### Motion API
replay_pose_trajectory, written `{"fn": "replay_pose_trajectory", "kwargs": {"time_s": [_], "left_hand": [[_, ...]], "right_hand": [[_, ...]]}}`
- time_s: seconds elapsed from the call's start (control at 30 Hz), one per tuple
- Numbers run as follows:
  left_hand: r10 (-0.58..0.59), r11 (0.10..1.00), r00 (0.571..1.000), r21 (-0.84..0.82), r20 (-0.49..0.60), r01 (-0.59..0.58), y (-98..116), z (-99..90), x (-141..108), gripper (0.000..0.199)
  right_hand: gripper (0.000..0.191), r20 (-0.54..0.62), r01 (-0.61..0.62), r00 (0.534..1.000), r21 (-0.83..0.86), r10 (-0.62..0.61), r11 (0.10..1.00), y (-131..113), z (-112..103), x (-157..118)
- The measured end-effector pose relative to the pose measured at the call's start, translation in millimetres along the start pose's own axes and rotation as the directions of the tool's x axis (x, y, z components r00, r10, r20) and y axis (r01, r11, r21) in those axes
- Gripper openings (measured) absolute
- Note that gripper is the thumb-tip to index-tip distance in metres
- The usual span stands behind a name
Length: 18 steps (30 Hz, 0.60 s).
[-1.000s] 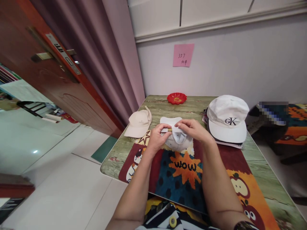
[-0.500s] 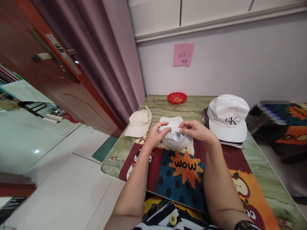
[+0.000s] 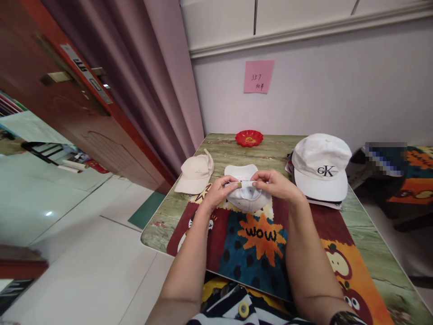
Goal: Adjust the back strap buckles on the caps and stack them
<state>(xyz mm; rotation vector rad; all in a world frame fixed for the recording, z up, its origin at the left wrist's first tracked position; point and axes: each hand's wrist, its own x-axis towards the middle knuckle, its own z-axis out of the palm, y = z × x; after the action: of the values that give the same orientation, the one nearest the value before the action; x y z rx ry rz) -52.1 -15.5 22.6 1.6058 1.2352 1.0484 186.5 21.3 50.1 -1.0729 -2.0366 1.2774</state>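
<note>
A white baseball cap (image 3: 248, 203) lies on the patterned mat in front of me, its brim pointing away and its back strap facing me. My left hand (image 3: 219, 190) pinches the strap's left side beside a small brass-coloured buckle (image 3: 239, 184). The strap's right part is between the fingertips of my right hand (image 3: 270, 183). The white strap (image 3: 248, 183) spans the short gap between both hands. Left of my hands sits a cream cap (image 3: 194, 174). To the right, a white cap with black "CK" letters (image 3: 321, 167) tops a stack of caps.
A red scalloped dish (image 3: 249, 138) stands at the table's back edge by the wall. The mat (image 3: 233, 253) covers the table's near middle. A wooden door (image 3: 101, 131) and a purple curtain (image 3: 169, 67) are at the left.
My left hand's thumb and fingers have closed nearer together at the buckle and shifted slightly. My right hand keeps its pinch on the strap. The caps stay in place.
</note>
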Motion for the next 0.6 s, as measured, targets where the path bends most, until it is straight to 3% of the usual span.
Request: {"fn": "replay_pose_trajectory", "kwargs": {"time_s": [0.27,0.6], "left_hand": [[-0.041,0.998,0.999,-0.053,0.01,0.041,-10.8,1.3,-2.2,0.033],[-0.081,0.992,0.996,-0.104,-0.033,0.077,-6.8,6.6,-3.9,0.029]], "right_hand": [[0.025,0.005,-0.014,1.0,-0.017,0.014,1.0,-2.4,0.2,-0.7],[0.025,0.025,-0.017,1.0,-0.018,0.017,1.0,-2.4,-0.2,-1.7]]}}
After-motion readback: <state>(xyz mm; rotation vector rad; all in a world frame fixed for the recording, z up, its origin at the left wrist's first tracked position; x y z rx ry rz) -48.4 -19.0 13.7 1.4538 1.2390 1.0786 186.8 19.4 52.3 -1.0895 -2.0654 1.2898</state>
